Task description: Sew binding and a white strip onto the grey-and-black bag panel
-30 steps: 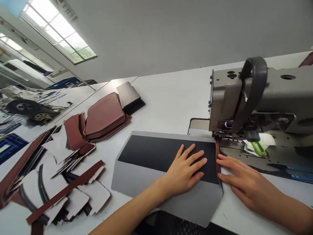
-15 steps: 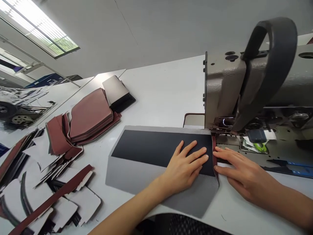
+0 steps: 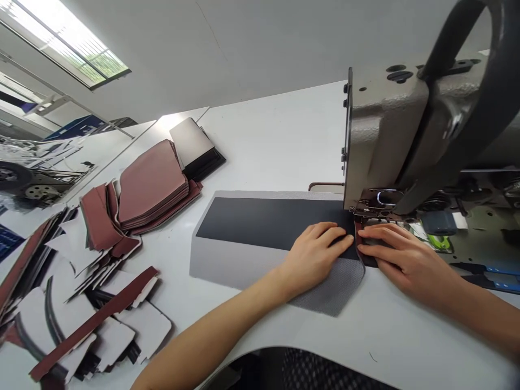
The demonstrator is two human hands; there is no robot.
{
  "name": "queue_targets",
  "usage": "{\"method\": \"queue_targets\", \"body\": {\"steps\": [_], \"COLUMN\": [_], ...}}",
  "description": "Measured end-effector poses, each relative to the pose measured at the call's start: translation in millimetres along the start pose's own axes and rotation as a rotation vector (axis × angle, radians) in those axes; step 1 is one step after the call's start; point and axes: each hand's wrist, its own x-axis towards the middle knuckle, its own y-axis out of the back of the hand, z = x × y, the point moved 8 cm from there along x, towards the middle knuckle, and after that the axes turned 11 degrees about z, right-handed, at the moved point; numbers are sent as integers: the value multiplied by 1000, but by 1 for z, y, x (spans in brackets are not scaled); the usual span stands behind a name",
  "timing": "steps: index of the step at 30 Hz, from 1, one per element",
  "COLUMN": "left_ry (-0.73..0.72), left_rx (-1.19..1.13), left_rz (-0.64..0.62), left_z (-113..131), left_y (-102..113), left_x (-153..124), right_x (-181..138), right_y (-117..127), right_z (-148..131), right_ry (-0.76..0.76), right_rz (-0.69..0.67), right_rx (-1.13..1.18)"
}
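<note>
Sprawling white table (image 3: 280,141) under pale wall (image 3: 244,49), skylight (image 3: 65,46)

We find no readable text, label, brand, number or sign anywhere. Sewing machine (image 3: 406,135) head shows bare grey casing, no nameplate legible. Cut pieces left of sewing machine carry no print. Small white and green items right of needle area too blurred for us to read.
</note>
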Motion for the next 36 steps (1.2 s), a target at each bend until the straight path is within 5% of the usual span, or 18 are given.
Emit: {"method": "queue_targets", "body": {"steps": [4,19,28,36], "left_ry": [18,-92,65,-14], "left_rx": [-105,-89,-110,161], "left_rz": [127,100,59,-128], "left_z": [10,3,12,44], "left_y": [7,-5,3,-13], "left_x": [-6,7,12,23], "right_x": [-3,1,5,10], "right_y": [0,2,0,0], "right_z": [2,2,5,6], "right_ry": [-29,-1,-4,-71], "right_rz": [-23,13,-57,-105], "right_rx": [71,-32,41,23]}}
